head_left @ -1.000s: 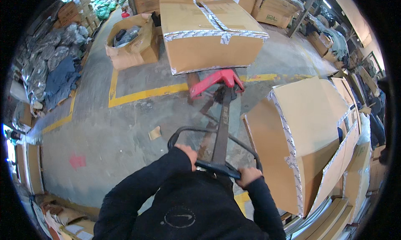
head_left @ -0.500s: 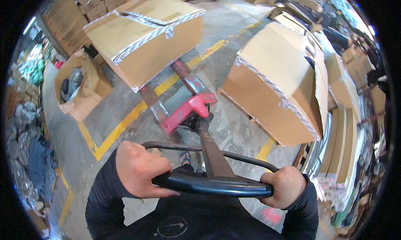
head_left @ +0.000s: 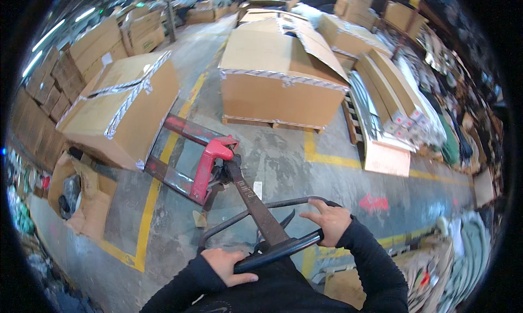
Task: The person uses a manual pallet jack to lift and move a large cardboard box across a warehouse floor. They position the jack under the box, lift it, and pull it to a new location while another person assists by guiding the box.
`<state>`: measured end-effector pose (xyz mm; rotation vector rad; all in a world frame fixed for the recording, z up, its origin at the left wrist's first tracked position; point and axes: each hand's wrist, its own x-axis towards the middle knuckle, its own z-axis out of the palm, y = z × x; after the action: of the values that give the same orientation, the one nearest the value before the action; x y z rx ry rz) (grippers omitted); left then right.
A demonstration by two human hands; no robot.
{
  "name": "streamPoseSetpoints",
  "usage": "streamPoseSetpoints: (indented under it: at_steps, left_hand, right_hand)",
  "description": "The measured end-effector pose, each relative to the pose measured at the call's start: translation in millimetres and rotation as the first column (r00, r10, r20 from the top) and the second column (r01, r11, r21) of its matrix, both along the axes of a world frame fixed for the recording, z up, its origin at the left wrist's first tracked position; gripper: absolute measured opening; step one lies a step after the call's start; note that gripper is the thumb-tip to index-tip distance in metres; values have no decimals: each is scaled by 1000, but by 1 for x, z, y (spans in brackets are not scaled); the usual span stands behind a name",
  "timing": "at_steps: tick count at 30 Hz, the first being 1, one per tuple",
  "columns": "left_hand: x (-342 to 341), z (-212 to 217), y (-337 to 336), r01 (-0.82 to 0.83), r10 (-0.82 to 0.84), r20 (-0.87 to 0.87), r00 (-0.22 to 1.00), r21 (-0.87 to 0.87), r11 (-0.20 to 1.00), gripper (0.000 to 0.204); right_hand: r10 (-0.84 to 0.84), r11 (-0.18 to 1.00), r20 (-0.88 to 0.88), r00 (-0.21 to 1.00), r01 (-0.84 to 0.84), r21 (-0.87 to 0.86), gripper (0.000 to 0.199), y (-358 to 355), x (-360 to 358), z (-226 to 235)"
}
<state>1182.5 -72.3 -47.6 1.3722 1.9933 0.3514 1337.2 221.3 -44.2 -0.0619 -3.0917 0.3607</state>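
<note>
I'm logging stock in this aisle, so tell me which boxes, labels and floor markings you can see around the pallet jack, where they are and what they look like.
Taped cardboard box: left, on the red pallet jack forks; large, brown, silver-taped.
Open cardboard box: ahead centre, on a wooden pallet; large, brown, flaps up.
Flat cartons: right, leaning in a row; long, brown, pale labels on their ends.
Small open box: lower left, on the floor.
Red floor arrow: right of the handle.
Yellow floor lines: painted bay borders.

A grey concrete floor, marked with yellow lines, was seen. On it were set a red pallet jack, a large cardboard box on a wooden pallet, and an open carton.
</note>
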Motion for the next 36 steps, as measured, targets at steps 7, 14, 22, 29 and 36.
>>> streamPoseSetpoints:
  at_steps: [7, 14, 22, 29, 36]
  left_hand:
    - [86, -173, -157, -9, -62, -214, 975, -317, 949, 54]
    - [121, -220, -268, -107, -41, -460, 887, -290, 951, 37]
    - [269, -156, -327, -77, 16, -204, 979, -294, 953, 39]
    - [390, -122, -383, 47, -72, -59, 996, -345, 937, 31]
    - [494, -89, -469, 17, -61, -107, 992, -372, 928, 29]
  right_hand:
    - [-210, 977, 439, 874, 174, 120, 26, -198, 112, -166]
    - [-345, 936, 449, 824, 265, 232, 23, -323, 153, -216]
    - [-267, 957, 460, 847, 178, 228, 24, -373, 295, -167]
    - [-213, 970, 570, 793, 103, 220, 25, -424, 423, -135]
    - [-208, 972, 529, 822, 113, 207, 25, -519, 527, -111]
